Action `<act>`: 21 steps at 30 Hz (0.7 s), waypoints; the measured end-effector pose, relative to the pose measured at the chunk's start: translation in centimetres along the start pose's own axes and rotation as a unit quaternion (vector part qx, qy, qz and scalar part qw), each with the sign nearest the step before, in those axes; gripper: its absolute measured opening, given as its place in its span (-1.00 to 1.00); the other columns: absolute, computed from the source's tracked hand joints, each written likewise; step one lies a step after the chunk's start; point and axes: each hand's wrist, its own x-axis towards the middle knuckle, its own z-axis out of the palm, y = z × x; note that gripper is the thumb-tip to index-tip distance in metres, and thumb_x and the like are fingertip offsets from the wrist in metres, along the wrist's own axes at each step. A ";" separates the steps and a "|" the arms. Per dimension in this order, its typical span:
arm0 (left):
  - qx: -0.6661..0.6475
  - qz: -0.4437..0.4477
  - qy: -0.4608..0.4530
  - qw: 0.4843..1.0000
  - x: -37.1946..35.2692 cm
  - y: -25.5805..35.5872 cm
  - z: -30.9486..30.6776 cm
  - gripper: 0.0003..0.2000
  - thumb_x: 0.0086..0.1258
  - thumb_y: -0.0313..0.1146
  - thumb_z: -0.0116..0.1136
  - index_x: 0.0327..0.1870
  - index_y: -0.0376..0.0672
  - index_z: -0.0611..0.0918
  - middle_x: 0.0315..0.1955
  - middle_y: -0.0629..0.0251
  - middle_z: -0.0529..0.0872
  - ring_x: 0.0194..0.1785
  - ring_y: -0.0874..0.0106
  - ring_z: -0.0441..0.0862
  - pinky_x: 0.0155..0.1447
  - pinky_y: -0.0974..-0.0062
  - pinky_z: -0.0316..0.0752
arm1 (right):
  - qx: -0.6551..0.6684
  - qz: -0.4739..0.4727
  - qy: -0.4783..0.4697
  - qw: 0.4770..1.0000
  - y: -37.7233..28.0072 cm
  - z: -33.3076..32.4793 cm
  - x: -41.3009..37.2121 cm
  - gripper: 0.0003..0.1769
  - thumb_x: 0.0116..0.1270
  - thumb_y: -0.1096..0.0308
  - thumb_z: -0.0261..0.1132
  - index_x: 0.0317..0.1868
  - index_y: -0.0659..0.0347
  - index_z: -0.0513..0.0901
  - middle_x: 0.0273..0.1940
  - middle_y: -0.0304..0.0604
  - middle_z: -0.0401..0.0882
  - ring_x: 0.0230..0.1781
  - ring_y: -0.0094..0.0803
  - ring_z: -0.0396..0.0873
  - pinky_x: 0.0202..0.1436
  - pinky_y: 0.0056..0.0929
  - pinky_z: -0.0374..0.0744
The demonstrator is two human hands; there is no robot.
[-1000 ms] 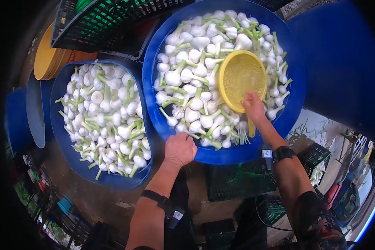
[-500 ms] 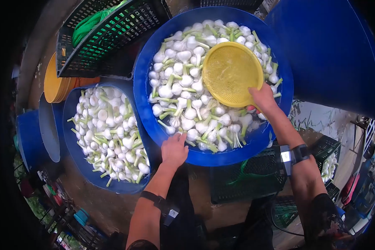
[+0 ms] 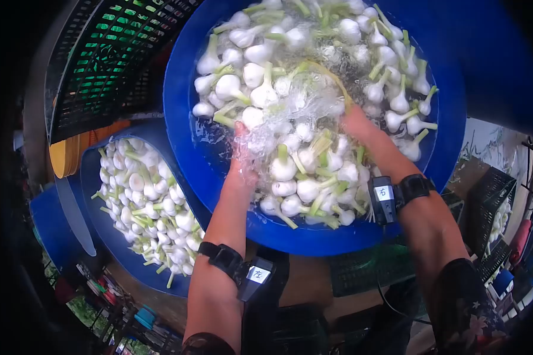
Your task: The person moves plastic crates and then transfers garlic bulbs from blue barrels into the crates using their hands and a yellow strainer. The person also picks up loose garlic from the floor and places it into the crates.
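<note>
Foaming water and white garlic bulbs point(image 3: 263, 94) with green stems fill the big blue tub point(image 3: 186, 127). My right hand point(image 3: 358, 123) grips the yellow colander point(image 3: 339, 84) by its handle side. Most of the colander is under the splashing water; only part of its rim shows. My left hand point(image 3: 243, 160) dips into the water at the tub's near left side, beside the garlic. Its visible fingers are stretched out with nothing in them, though spray partly covers the hand.
A second blue container point(image 3: 103, 239) heaped with garlic stands to the left. Behind it are a black perforated crate point(image 3: 95, 77) and yellow-orange baskets point(image 3: 65, 157). More dark crates point(image 3: 485, 201) are at the right, one holding garlic.
The colander has gone from above the garlic down into the water, which now splashes. My left hand has moved from the tub's rim into the water. The view has shifted closer.
</note>
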 end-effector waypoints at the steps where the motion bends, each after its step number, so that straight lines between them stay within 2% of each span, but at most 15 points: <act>1: 0.004 -0.003 0.001 1.000 -0.7 -0.5 1.0 -0.27 0.28 0.26 -0.10 0.33 -0.07 0.21 0.16 0.21 0.42 0.21 0.27 0.37 0.26 0.26 0.30 | 0.134 0.029 -0.039 0.990 1.1 1.3 -1.0 -0.50 0.13 0.44 0.23 0.12 0.33 0.37 -0.27 -0.05 0.60 -0.24 -0.24 0.57 -0.11 -0.32 0.53; 3: -0.001 0.010 0.062 0.998 -2.5 -0.5 3.7 -0.32 0.32 0.22 -0.12 0.32 -0.09 0.23 0.15 0.20 0.42 0.22 0.30 0.36 0.27 0.27 0.30 | 0.208 0.047 -0.021 0.977 3.0 3.8 -2.2 -0.55 0.16 0.39 0.24 0.06 0.32 0.42 -0.24 -0.09 0.60 -0.22 -0.29 0.55 -0.13 -0.34 0.54; 4: 0.018 0.033 0.025 0.999 -2.2 -1.0 2.5 -0.27 0.33 0.21 -0.11 0.37 -0.06 0.08 0.22 0.19 0.34 0.23 0.25 0.34 0.29 0.24 0.29 | 0.277 0.075 -0.005 0.958 3.9 4.9 -3.0 -0.61 0.18 0.35 0.25 0.01 0.31 0.47 -0.22 -0.12 0.59 -0.20 -0.34 0.53 -0.14 -0.36 0.54; 5: 0.022 0.027 0.031 0.999 -3.6 -0.7 4.1 -0.27 0.33 0.21 -0.11 0.37 -0.06 0.08 0.22 0.19 0.34 0.23 0.25 0.34 0.29 0.24 0.29 | 0.282 0.082 -0.007 0.956 4.8 5.3 -3.3 -0.61 0.18 0.35 0.25 0.01 0.31 0.47 -0.22 -0.12 0.59 -0.20 -0.34 0.53 -0.14 -0.36 0.54; 7: 0.145 0.125 0.139 0.972 -5.8 -0.3 7.5 -0.24 0.34 0.18 -0.11 0.40 0.02 -0.12 0.29 0.19 0.21 0.24 0.18 0.33 0.28 0.19 0.31 | 0.056 -0.091 -0.021 0.994 5.8 4.6 -3.1 -0.66 0.21 0.28 0.25 -0.06 0.31 0.52 -0.22 -0.15 0.58 -0.22 -0.39 0.53 -0.16 -0.37 0.55; 8: 0.166 0.131 0.111 0.971 -6.1 -0.4 7.9 -0.19 0.31 0.20 -0.08 0.39 0.17 -0.27 0.33 0.17 0.12 0.24 0.09 0.30 0.18 -0.02 0.37 | 0.055 -0.091 -0.023 0.994 3.5 2.9 -4.3 -0.66 0.21 0.28 0.25 -0.06 0.31 0.52 -0.22 -0.15 0.58 -0.22 -0.39 0.53 -0.16 -0.37 0.55; 10: 0.165 0.108 0.151 0.969 -8.4 0.3 11.9 -0.19 0.29 0.22 -0.07 0.39 0.20 -0.26 0.32 0.16 0.13 0.24 0.07 0.31 0.07 -0.09 0.42 | 0.274 0.142 -0.074 0.948 -4.8 -2.1 -8.1 -0.65 0.22 0.26 0.23 -0.06 0.31 0.52 -0.28 -0.17 0.56 -0.34 -0.42 0.53 -0.35 -0.36 0.57; 12: 0.147 0.125 0.166 0.967 -9.4 -0.4 14.2 -0.16 0.23 0.27 -0.04 0.38 0.29 -0.26 0.31 0.15 0.14 0.21 0.02 0.34 -0.20 -0.19 0.52 | 0.248 0.082 -0.060 0.963 -5.3 -4.2 -8.7 -0.66 0.22 0.25 0.23 -0.08 0.31 0.52 -0.33 -0.16 0.55 -0.43 -0.42 0.52 -0.47 -0.40 0.54; 13: 0.152 0.162 0.163 0.961 -9.5 -0.7 15.3 -0.18 0.27 0.23 -0.05 0.38 0.24 -0.25 0.29 0.12 0.17 0.18 0.05 0.37 -0.23 -0.14 0.56 | 0.224 0.021 -0.048 0.973 -5.5 -5.5 -9.2 -0.66 0.22 0.24 0.23 -0.10 0.31 0.53 -0.37 -0.16 0.54 -0.51 -0.42 0.51 -0.59 -0.43 0.51; 14: 0.149 0.184 0.149 0.960 -10.2 -0.9 16.6 -0.19 0.29 0.21 -0.05 0.38 0.19 -0.24 0.27 0.09 0.18 0.18 0.08 0.38 -0.19 -0.10 0.56 | 0.256 0.074 -0.101 0.959 -7.1 -7.7 -11.1 -0.66 0.23 0.22 0.23 -0.11 0.32 0.52 -0.39 -0.15 0.53 -0.57 -0.45 0.49 -0.71 -0.51 0.42; 15: 0.145 0.202 0.137 0.959 -11.0 -1.5 18.0 -0.19 0.31 0.18 -0.05 0.39 0.14 -0.23 0.26 0.06 0.20 0.18 0.11 0.39 -0.14 -0.07 0.56 | 0.249 0.086 -0.096 0.960 -7.5 -9.5 -13.0 -0.66 0.23 0.22 0.23 -0.11 0.32 0.52 -0.39 -0.15 0.53 -0.57 -0.45 0.49 -0.71 -0.51 0.42; 16: 0.134 0.226 0.145 0.954 -12.5 -2.5 19.8 -0.21 0.32 0.12 -0.02 0.39 0.01 -0.16 0.23 0.04 0.23 0.16 0.18 0.42 0.01 0.13 0.54 | 0.255 0.078 -0.088 0.960 -7.6 -11.0 -14.9 -0.65 0.23 0.21 0.24 -0.12 0.32 0.51 -0.39 -0.15 0.53 -0.58 -0.46 0.48 -0.70 -0.52 0.42; 18: 0.129 0.236 0.122 0.955 -15.6 -5.8 22.6 -0.31 0.37 0.09 -0.06 0.35 -0.03 -0.05 0.19 0.12 0.28 0.18 0.26 0.38 0.12 0.23 0.44 | 0.265 0.079 -0.082 0.958 -6.4 -13.7 -18.7 -0.65 0.22 0.21 0.26 -0.13 0.31 0.51 -0.42 -0.17 0.53 -0.63 -0.48 0.47 -0.69 -0.53 0.44; 19: 0.129 0.262 0.100 0.951 -17.4 -7.5 23.9 -0.40 0.41 0.06 -0.11 0.31 -0.07 0.07 0.15 0.20 0.33 0.21 0.34 0.35 0.23 0.33 0.34 | 0.266 0.041 -0.047 0.962 -6.2 -15.0 -21.8 -0.72 0.23 0.27 0.18 -0.32 0.40 0.52 -0.57 -0.14 0.50 -0.74 -0.46 0.41 -0.73 -0.49 0.39; 21: 0.122 0.243 0.119 0.955 -20.9 -12.5 25.0 -0.39 0.40 0.07 -0.10 0.33 -0.05 0.07 0.19 0.21 0.29 0.23 0.35 0.32 0.25 0.33 0.31 | 0.197 0.060 -0.020 0.978 -4.0 -17.9 -27.9 -0.73 0.25 0.28 0.16 -0.29 0.40 0.52 -0.53 -0.10 0.54 -0.67 -0.39 0.50 -0.61 -0.43 0.47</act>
